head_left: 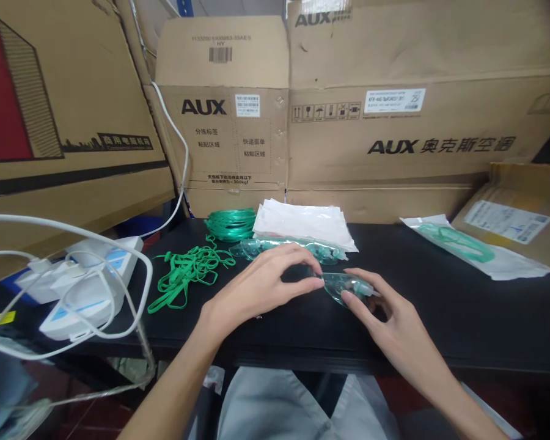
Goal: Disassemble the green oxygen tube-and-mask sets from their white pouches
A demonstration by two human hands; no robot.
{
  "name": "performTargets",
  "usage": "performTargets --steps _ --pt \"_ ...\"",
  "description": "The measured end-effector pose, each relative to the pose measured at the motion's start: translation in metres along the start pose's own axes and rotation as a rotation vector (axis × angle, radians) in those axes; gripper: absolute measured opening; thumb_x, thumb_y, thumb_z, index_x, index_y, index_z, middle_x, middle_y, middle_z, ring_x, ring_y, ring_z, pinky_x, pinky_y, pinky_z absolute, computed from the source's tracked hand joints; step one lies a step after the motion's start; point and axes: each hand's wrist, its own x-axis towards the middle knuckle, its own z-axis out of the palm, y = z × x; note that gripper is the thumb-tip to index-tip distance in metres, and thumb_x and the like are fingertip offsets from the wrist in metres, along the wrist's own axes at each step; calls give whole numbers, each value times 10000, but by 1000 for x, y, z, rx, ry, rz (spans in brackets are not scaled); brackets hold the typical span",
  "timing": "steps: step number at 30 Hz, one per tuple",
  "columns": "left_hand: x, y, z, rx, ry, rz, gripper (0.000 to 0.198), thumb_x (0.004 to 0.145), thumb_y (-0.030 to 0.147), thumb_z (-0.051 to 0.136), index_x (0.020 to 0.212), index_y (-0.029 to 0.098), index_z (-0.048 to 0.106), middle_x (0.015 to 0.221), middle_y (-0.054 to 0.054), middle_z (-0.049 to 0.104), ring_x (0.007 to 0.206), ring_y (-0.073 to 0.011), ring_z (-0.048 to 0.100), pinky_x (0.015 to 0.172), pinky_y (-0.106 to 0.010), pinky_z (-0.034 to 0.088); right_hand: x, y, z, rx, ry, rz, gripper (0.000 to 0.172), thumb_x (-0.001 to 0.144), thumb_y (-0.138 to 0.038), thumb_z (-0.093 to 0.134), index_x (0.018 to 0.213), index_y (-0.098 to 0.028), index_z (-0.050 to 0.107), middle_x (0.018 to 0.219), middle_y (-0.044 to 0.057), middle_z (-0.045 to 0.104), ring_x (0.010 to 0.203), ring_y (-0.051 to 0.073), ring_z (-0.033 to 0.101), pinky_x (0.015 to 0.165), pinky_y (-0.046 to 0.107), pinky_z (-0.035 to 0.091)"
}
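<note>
A clear green-tinted plastic mask point(343, 286) lies on the black table point(462, 305) in front of me. My left hand point(266, 281) is curled with its fingertips touching the mask's left edge. My right hand point(385, 311) grips the mask from the right, thumb and fingers pinched on it. Just behind the hands lie more clear masks point(284, 247) in a row. A loose tangle of green elastic straps point(187, 272) lies to the left of my left hand.
A coil of green tubing point(231, 223) and a stack of white pouches point(302, 223) sit behind the masks. A sealed pouch with a mask point(472, 247) lies at the right. White power strips point(87, 287) with cables are at the left. Cardboard boxes point(394, 122) wall the back.
</note>
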Motion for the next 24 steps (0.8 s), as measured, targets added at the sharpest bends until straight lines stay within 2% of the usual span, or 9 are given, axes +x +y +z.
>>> performTargets --steps 4,8,10,15,19,24 --pt "-25 -7 -10 112 -42 -49 105 967 362 676 994 260 677 1226 25 672 1182 -172 606 1039 -302 430 -1 0 0 -6 -1 -4 449 916 -571 632 1269 -294 652 970 41 703 725 210 578 693 347 483" --pt "-56 -19 -5 265 -64 -136 161 957 426 677 961 265 674 1270 18 662 1177 -196 606 1043 -348 417 -2 2 -1 -17 -14 3 425 921 -574 626 1269 -331 647 944 17 677 698 195 524 699 342 463" --pt "-67 -24 -1 308 -64 -179 183 960 455 665 1005 277 674 1261 18 666 1169 -203 608 1074 -378 398 -2 2 -1 -12 -26 8 414 925 -572 624 1270 -344 643 939 10 670 706 195 519 716 343 457" --pt "-76 -29 0 342 -52 -237 272 975 474 634 1199 321 646 1268 21 667 1214 -204 593 1167 -408 345 -3 1 -2 -11 -32 14 414 924 -571 629 1270 -343 644 909 6 653 725 202 525 741 347 443" --pt "-83 -28 -6 369 -42 -257 307 970 470 636 1245 333 644 1293 20 665 1243 -208 594 1210 -423 316 -2 1 -2 -8 -33 11 418 923 -575 628 1272 -345 644 844 -7 629 710 203 527 724 341 442" --pt "-93 -28 -9 387 -38 -280 342 969 484 624 1281 344 643 1332 3 644 1266 -242 589 1206 -462 336 -3 2 0 -4 -21 -2 412 919 -564 643 1264 -340 648 896 -5 653 729 199 546 754 351 458"
